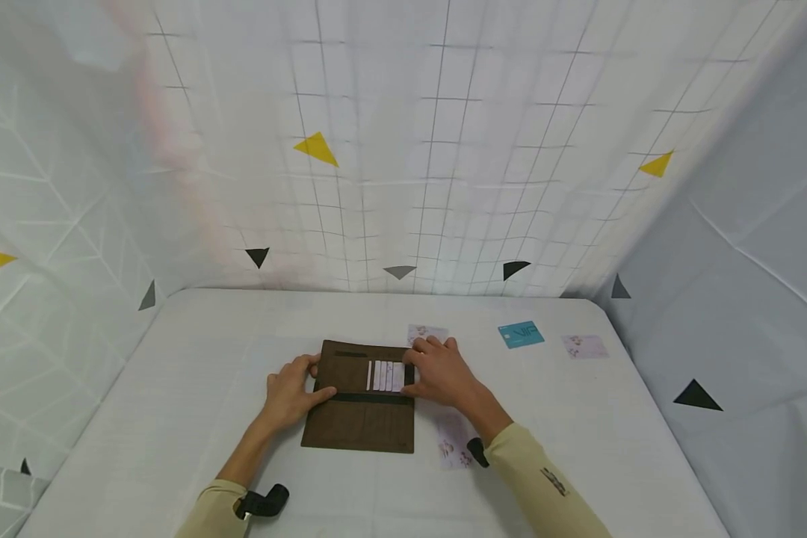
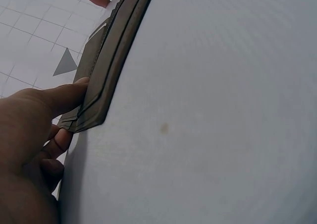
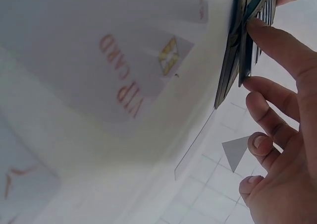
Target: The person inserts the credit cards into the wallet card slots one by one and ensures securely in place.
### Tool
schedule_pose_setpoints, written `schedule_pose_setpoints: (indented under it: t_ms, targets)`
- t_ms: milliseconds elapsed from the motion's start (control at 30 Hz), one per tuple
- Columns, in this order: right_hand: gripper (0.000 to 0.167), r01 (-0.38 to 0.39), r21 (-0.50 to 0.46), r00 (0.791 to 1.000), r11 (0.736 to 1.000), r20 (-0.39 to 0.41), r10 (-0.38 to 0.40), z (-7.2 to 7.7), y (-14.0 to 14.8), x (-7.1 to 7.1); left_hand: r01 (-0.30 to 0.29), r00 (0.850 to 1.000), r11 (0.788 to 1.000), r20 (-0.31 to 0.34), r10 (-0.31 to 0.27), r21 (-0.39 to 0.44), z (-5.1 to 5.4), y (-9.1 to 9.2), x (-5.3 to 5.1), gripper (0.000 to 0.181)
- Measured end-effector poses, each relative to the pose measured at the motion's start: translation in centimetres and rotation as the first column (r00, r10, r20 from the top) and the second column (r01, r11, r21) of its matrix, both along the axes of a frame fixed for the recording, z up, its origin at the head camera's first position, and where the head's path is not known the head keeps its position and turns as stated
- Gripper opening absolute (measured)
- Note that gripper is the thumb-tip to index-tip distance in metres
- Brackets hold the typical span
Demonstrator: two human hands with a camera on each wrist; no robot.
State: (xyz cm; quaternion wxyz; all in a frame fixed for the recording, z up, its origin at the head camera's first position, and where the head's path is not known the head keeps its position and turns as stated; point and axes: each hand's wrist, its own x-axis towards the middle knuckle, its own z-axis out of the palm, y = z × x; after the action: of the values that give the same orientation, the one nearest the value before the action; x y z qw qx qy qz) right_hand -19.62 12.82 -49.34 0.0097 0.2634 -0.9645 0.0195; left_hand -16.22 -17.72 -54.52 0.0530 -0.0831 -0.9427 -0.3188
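Note:
A brown wallet (image 1: 359,427) lies spread open on the white table, with several pale cards (image 1: 386,376) lined up in its upper slots. My left hand (image 1: 288,394) grips the wallet's left edge, the thumb on its inner face and other fingers at the underside, as the left wrist view shows. At the right edge, my right hand (image 1: 441,373) holds a thin dark card (image 3: 243,60) between thumb and index finger, against the slots. The remaining right fingers curl loosely beside it. How far the dark card sits inside a slot is hidden.
Behind the right hand lies a pale flowered card (image 1: 425,331). A blue VIP card (image 1: 521,334) and another flowered card (image 1: 585,346) are farther right. One more pale card (image 1: 452,442) lies near the right forearm. White sheeting (image 1: 403,187) rises behind the table.

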Motion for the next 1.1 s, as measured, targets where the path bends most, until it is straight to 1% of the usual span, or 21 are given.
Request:
schedule_pose_setpoints:
  t_ms: [200,433,600,800,933,1000,1100]
  targets:
    - [0.057,-0.032,-0.003,0.999,0.999,-0.02,0.032,0.2,-0.4,-0.1,0.001,1.0,1.0,0.003,-0.001,-0.001,0.1,0.1,-0.1,0.076]
    - [0.055,-0.065,0.023,0.997,0.998,-0.033,0.066,0.4,-1.1,-0.1,0.002,1.0,1.0,0.009,-0.002,-0.012,0.2,0.0,-0.2,0.076]
    - [0.054,-0.068,0.041,0.997,0.997,-0.031,0.069,0.5,-1.3,-0.2,0.004,1.0,1.0,0.012,-0.003,-0.018,0.3,-0.1,-0.1,0.076]
    - [0.053,-0.067,0.044,0.998,0.997,-0.001,0.067,0.8,-1.6,-0.2,0.007,1.0,1.0,0.017,-0.007,-0.003,0.2,-0.1,0.0,0.076]
    - [0.051,-0.057,0.062,0.998,0.996,-0.003,0.057,0.8,-1.9,-0.2,0.011,1.0,1.0,0.007,-0.011,-0.008,0.1,-0.1,0.1,0.076]
    - [0.041,-0.055,0.027,0.998,0.998,-0.008,0.055,0.7,-2.1,-0.2,0.006,1.0,1.0,-0.003,-0.006,-0.015,0.0,0.0,0.2,0.075]
    - [0.029,-0.104,-0.054,0.994,0.993,0.022,0.106,0.5,-2.5,0.1,0.018,1.0,1.0,-0.004,-0.018,-0.021,0.0,0.7,0.2,0.07]
